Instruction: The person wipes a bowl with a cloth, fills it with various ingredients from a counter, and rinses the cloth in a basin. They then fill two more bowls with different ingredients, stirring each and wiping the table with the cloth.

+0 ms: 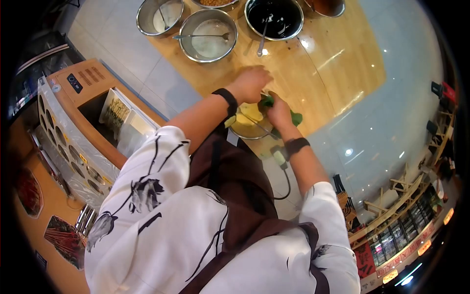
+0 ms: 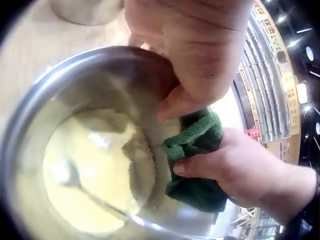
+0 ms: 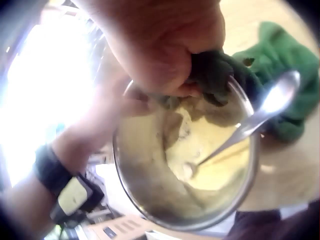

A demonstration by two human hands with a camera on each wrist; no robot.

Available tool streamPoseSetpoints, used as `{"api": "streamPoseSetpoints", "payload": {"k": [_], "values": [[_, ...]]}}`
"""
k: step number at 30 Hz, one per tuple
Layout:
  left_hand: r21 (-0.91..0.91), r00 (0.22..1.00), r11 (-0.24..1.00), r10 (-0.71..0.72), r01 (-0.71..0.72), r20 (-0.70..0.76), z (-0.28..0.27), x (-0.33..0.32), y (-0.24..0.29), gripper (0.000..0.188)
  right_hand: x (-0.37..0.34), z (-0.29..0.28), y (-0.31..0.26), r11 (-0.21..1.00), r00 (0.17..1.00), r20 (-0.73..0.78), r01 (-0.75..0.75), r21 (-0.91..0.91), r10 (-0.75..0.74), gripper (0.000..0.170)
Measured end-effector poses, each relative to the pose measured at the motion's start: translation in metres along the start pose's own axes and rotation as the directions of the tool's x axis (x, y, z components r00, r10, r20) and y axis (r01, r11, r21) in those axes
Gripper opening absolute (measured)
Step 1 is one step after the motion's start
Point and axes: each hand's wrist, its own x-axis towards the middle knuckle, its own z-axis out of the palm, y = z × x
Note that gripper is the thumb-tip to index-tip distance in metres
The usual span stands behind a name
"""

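Observation:
A metal pot (image 3: 185,222) holds a pale yellow liquid (image 2: 85,150) with a darker patch along one side. A metal spoon (image 3: 245,125) leans in it, its handle across the rim. My right hand (image 1: 280,113) grips a green cloth (image 2: 197,180) over the rim, thumb on the pot's inner side; a loose part of the cloth lies outside on the table. My left hand (image 1: 250,84) holds the far part of the rim close to the cloth, its thumb reaching inside in the left wrist view. Its other fingers are mostly hidden behind the rim.
Metal bowls stand along the far table side: two with whitish liquid (image 1: 208,41), one with dark liquid (image 1: 276,17), one with brown crumbs (image 1: 214,2). Forks or spoons rest in some. A wooden-framed counter (image 1: 100,108) stands left; the wooden table (image 1: 318,68) extends right.

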Motion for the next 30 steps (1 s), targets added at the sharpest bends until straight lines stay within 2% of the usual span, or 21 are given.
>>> {"api": "streamPoseSetpoints", "payload": {"k": [1, 2, 3, 4, 6, 8, 10, 12, 14, 16, 18, 19, 20, 22, 23, 24, 26, 27, 28, 29, 30], "values": [[0.003, 0.963, 1.0, -0.005, 0.005, 0.269, 0.003, 0.009, 0.0, 0.037, 0.008, -0.002, -0.009, 0.996, 0.997, 0.071, 0.017, -0.086, -0.01, 0.038], [0.004, 0.854, 1.0, -0.015, 0.015, 0.52, 0.006, 0.014, 0.0, 0.041, 0.014, -0.005, -0.015, 0.984, 0.989, 0.146, 0.036, -0.175, -0.01, 0.041], [-0.152, 0.914, 0.979, -0.062, 0.133, 0.401, 0.011, 0.008, -0.002, 0.043, 0.02, -0.01, -0.015, 0.982, 0.984, 0.18, 0.027, -0.185, 0.007, 0.042], [-0.155, 0.911, 0.979, -0.058, 0.132, 0.409, 0.017, 0.006, -0.004, 0.043, 0.023, -0.012, -0.014, 0.983, 0.984, 0.178, 0.017, -0.184, 0.016, 0.042], [-0.482, 0.966, 0.838, -0.199, 0.255, 0.165, 0.029, -0.01, -0.004, 0.045, 0.015, -0.014, -0.01, 0.999, 0.99, 0.13, -0.046, -0.014, 0.047, 0.042], [-0.476, 0.966, 0.841, -0.22, 0.259, 0.138, 0.033, -0.014, -0.006, 0.044, 0.007, -0.017, -0.005, 0.998, 0.993, 0.108, -0.047, 0.029, 0.044, 0.044], [-0.469, 0.961, 0.844, -0.275, 0.26, 0.037, 0.035, -0.025, 0.001, 0.044, -0.005, -0.01, 0.015, 0.986, 0.997, -0.019, -0.071, 0.148, 0.075, 0.045], [-0.517, 0.942, 0.794, -0.324, 0.321, 0.087, 0.039, -0.035, 0.004, 0.044, -0.02, -0.006, 0.026, 0.971, 0.989, -0.046, -0.132, 0.197, 0.144, 0.046], [-0.68, 0.87, 0.594, -0.475, 0.43, 0.134, 0.051, -0.045, 0.004, 0.044, -0.037, -0.002, 0.028, 0.846, 0.94, -0.034, -0.288, 0.449, 0.338, 0.045], [-0.71, 0.853, 0.562, -0.511, 0.424, 0.105, 0.059, -0.05, 0.002, 0.041, -0.051, 0.011, 0.031, 0.789, 0.903, -0.023, -0.362, 0.496, 0.429, 0.039], [-0.737, 0.832, 0.531, -0.549, 0.418, 0.076, 0.064, -0.058, 0.003, 0.038, -0.064, 0.032, 0.037, 0.425, 0.8, 0.019, -0.338, 0.84, 0.6, 0.031], [-0.754, 0.813, 0.508, -0.58, 0.417, 0.059, 0.065, -0.061, 0.005, 0.038, -0.069, 0.036, 0.032, 0.394, 0.753, 0.011, -0.357, 0.847, 0.658, 0.026], [-0.77, 0.793, 0.486, -0.608, 0.414, 0.042, 0.066, -0.063, 0.007, 0.038, -0.07, 0.04, 0.027, 0.395, 0.755, 0.008, -0.352, 0.849, 0.656, 0.026], [-0.822, 0.757, 0.433, -0.654, 0.369, -0.004, 0.071, -0.074, 0.012, 0.036, -0.075, 0.05, 0.02, 0.194, 0.597, 0.041, -0.324, 0.926, 0.801, 0.026], [-0.869, 0.714, 0.379, -0.699, 0.318, -0.043, 0.074, -0.08, 0.016, 0.033, -0.077, 0.053, 0.018, 0.184, 0.555, 0.042, -0.346, 0.92, 0.831, 0.025], [-0.869, 0.718, 0.38, -0.695, 0.316, -0.043, 0.075, -0.085, 0.018, 0.033, -0.078, 0.058, 0.021, 0.185, 0.554, 0.039, -0.342, 0.922, 0.831, 0.025], [-0.846, 0.684, 0.375, -0.73, 0.379, -0.017, 0.076, -0.095, 0.018, 0.03, -0.079, 0.067, 0.035, 0.341, 0.583, -0.07, -0.37, 0.864, 0.81, 0.024], [-0.849, 0.685, 0.376, -0.728, 0.371, -0.023, 0.076, -0.096, 0.016, 0.03, -0.079, 0.064, 0.037, 0.348, 0.588, -0.076, -0.365, 0.864, 0.806, 0.024], [-0.753, 0.73, 0.507, -0.682, 0.418, -0.053, 0.074, -0.095, 0.012, 0.03, -0.078, 0.059, 0.041, 0.625, 0.679, -0.222, -0.431, 0.651, 0.699, 0.027], [-0.635, 0.771, 0.626, -0.632, 0.452, -0.073, 0.074, -0.096, 0.008, 0.03, -0.077, 0.054, 0.045, 0.825, 0.776, -0.314, -0.437, 0.358, 0.547, 0.03], [-0.634, 0.769, 0.628, -0.634, 0.452, -0.08, 0.063, -0.089, 0.01, 0.03, -0.072, 0.041, 0.045, 0.827, 0.78, -0.311, -0.433, 0.359, 0.543, 0.03]]}}
